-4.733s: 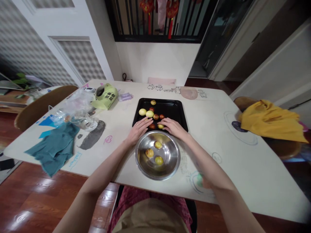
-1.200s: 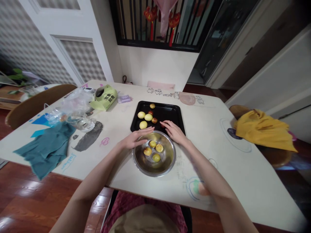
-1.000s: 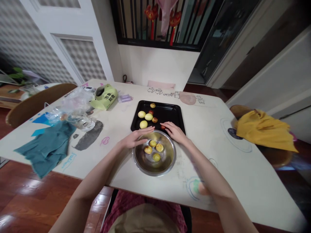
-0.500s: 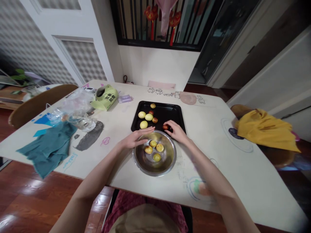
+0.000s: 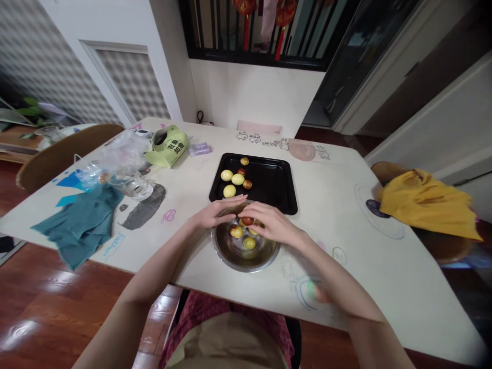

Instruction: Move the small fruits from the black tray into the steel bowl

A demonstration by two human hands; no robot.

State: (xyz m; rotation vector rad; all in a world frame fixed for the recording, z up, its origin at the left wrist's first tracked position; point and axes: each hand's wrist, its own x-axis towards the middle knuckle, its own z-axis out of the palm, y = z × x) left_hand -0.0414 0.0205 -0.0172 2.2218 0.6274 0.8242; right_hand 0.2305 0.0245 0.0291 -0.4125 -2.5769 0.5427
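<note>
A round metal bowl (image 5: 246,264) stands near the table's front edge, with several small yellow, brown-marked fruits (image 5: 249,243) inside. My right hand (image 5: 271,223) is over the bowl, its fingers closed around a small reddish-brown fruit (image 5: 247,220). At the bowl's far left rim rests my left hand (image 5: 216,212), fingers stretched out and holding nothing. Just behind the bowl lies a black baking tray (image 5: 271,179). On its left side are several pale yellow fruits (image 5: 238,179) and a few smaller reddish-brown ones (image 5: 247,184).
To the left on the white table (image 5: 326,205) are a teal cloth (image 5: 80,220), a glass cup (image 5: 134,184), crumpled clear plastic (image 5: 123,148), a green paper box (image 5: 169,146) and a small purple packet (image 5: 200,148). A yellow cloth (image 5: 426,205) hangs over a chair at the right.
My right hand has carried the reddish-brown fruit from the tray's front edge to over the bowl. My left hand stays at the rim. The view has shifted slightly.
</note>
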